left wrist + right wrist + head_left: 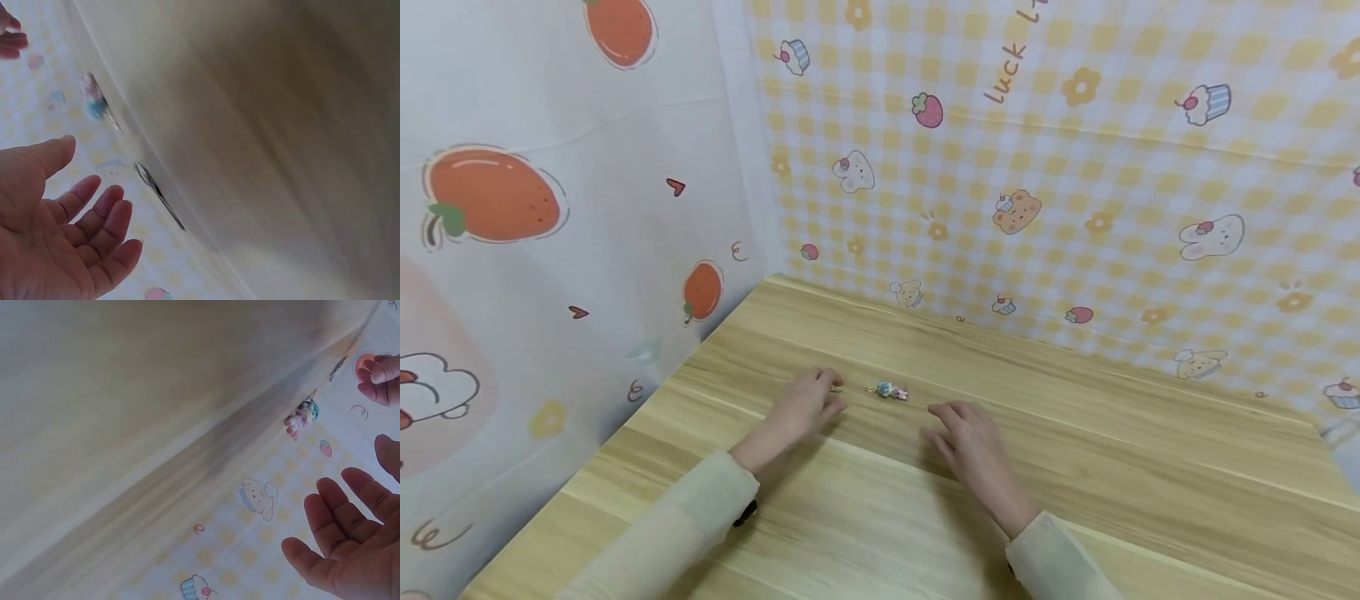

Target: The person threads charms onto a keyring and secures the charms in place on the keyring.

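A small charm [891, 390] with a blue part and a pink part lies on the wooden table, between the two hands. My left hand [801, 408] hovers to its left, fingers loosely bent and holding nothing. Beside those fingers is a thin metal piece [156, 194] with a loop at one end, lying apart from the charm [94, 100]; its exact kind is unclear. To the right of the charm is my right hand [970, 437], its fingers relaxed and apart from it. In the right wrist view the palm [356, 550] holds nothing.
The wooden tabletop [865, 517] runs back to a yellow checked cloth [1045, 150] with cartoon prints. A white cloth [587, 167] with orange fruit prints hangs along the left edge.
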Tool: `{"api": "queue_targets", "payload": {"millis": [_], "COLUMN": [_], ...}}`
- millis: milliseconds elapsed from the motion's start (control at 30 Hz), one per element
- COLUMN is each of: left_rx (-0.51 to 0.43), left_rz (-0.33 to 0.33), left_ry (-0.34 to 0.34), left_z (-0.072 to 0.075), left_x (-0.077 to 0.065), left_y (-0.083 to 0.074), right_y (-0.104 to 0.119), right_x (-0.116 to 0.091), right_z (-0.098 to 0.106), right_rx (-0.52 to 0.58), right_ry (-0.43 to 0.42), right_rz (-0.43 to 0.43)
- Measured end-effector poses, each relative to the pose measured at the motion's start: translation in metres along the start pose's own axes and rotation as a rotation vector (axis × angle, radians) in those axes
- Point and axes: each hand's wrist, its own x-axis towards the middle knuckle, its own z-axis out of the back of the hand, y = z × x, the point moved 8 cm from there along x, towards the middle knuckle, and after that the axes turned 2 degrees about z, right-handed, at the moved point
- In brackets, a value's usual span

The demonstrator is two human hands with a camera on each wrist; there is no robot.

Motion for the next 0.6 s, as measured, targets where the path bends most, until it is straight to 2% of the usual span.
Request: {"api": "queue_targets", "payload": {"millis": [100,300,600], "left_rx": [0.001,0.008,-0.029], "left_rz": [0.005,0.023,0.077], "left_ry": [0.002,-0.010,0.048], "left_z": [0.000,0.000,-0.005], "left_x": [0.007,0.016,0.027], "left_y": [0.012,0.024,0.034], "right_y": [-0.001,0.001,0.005], "right_x": [0.009,0.027,0.051], "right_z": [-0.006,-0.020,-0.043], "right_rx": [0.030,0.124,0.169], "right_ry": [0.025,0.077,0.112], "right_rz": [-0.018,-0.052,-0.030]}}
